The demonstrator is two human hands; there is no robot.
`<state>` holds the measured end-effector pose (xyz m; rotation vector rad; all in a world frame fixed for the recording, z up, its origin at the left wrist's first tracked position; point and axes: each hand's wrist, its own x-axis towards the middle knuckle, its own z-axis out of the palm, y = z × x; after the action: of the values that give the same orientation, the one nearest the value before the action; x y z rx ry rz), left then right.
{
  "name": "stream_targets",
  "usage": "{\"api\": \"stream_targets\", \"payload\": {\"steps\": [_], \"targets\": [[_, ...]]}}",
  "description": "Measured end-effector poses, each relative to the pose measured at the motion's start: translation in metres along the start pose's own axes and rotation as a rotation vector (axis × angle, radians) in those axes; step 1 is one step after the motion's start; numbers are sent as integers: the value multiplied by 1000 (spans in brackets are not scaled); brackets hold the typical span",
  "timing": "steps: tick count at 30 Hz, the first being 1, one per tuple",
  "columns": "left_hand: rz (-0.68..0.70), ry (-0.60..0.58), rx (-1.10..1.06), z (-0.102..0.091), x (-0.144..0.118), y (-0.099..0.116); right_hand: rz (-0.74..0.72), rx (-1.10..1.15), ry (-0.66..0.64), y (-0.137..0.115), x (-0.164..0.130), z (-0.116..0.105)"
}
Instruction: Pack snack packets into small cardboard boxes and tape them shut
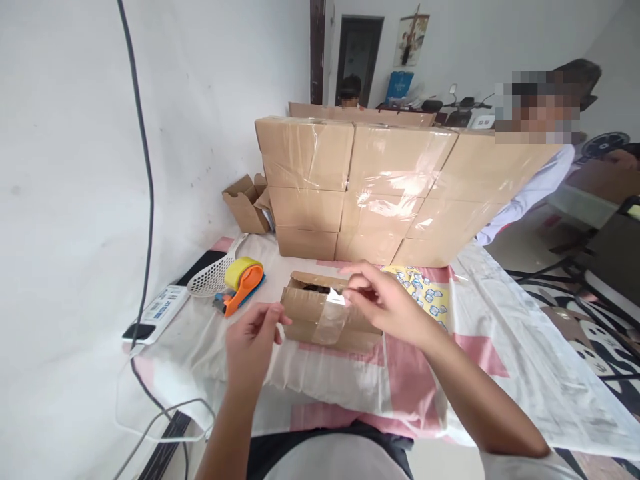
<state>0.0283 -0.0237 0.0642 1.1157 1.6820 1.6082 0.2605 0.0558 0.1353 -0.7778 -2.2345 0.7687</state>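
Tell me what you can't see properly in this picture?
- Inside the small box: only a dark gap under the flap shows, head view.
- Right hand fingertips: blurred, so what they pinch besides the clear tape is unclear.
- Left hand: its palm faces away; its fingertips meet the box's left end.
- Behind the stacked boxes: they hide most of a seated person.

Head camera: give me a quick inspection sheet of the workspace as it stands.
Surface: table under a pink and white cloth.
Job's things: small cardboard box, flap partly open, clear tape across it.
Clutter: orange tape dispenser; white perforated scoop; open box; stack of taped cartons.
Hands: left hand at the box's left end; right hand pinching the tape.
Cables: black cable down the wall.
Surroundings: white wall; a person in a white sleeve behind the cartons.
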Motion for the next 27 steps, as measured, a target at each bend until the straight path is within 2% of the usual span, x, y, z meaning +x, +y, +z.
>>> {"api": "stream_targets", "payload": {"steps": [2,5,8,10,12,15,18,21,23,25,27], "targets": [[78,-75,74,17,-5,-2,113,100,-55,18,17,6],[374,-136,218,32,-9,-4,199,115,-91,39,34,10],[687,-194,378,40,-10,-12,226,12,-124,50,42,11],[802,-273,484,45,-12,-22,222,-118,-140,53,44,11],[854,-349,554,49,-16,-33,224,-263,-150,55,45,12],[868,-379,602,53,-22,-47,248,-368,-193,55,45,12],[888,-337,610,54,-25,-53,264,-405,-244,54,45,11],[923,-280,605,54,-26,-54,305,-470,-238,59,49,8],[940,-266,617,54,-26,-53,389,-530,-177,67,53,4],[949,-249,630,55,-26,-53,463,-598,-31,75,54,2],[955,-234,638,56,-27,-54,444,-532,72,82,52,3]]}}
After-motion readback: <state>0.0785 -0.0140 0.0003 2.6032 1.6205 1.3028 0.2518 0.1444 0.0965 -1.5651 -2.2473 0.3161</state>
